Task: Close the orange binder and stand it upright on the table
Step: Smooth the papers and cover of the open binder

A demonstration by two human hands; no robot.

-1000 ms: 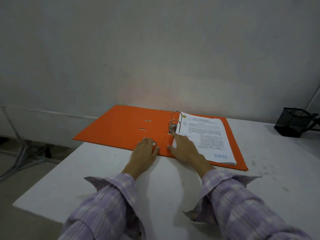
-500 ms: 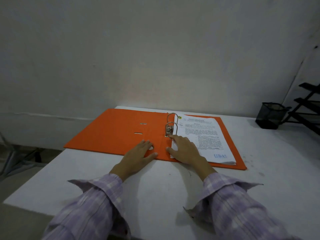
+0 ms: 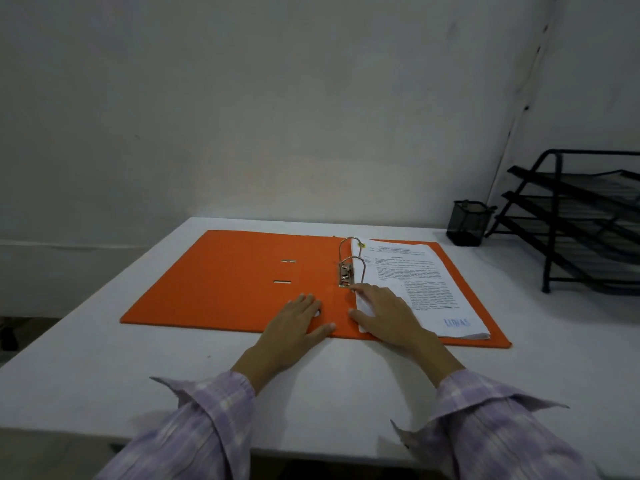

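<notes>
Orange binder [image 3: 235, 282] lies flat and wide open on the white table [image 3: 104, 358], its spine running away from the person and its near edge close to both wrists. Seen from the head camera, which is the only view on offer, the left cover is bare orange with two small metal slots [image 3: 285, 271] showing through it, while the right half carries a stack of printed paper [image 3: 419, 282] threaded on the metal rings [image 3: 351, 263]; a blue stamp sits near the stack's lower right corner. The left hand [image 3: 294, 327] rests palm down, fingers spread and flat, on the left cover just beside the spine, gripping nothing. The right hand [image 3: 384, 317] lies palm down too, fingers apart, on the near left corner of the paper, with the forefinger reaching up to the foot of the ring mechanism; whether it actually touches the lever I cannot tell. Both arms wear lilac checked sleeves [image 3: 194, 431] with loose cuffs. Far back on the right, close to the grey wall, a black mesh pen cup [image 3: 467, 226] stands on the table, and just beside it, further right, a black wire paper tray rack [image 3: 581, 216] with sloping tiers runs out of the frame.
</notes>
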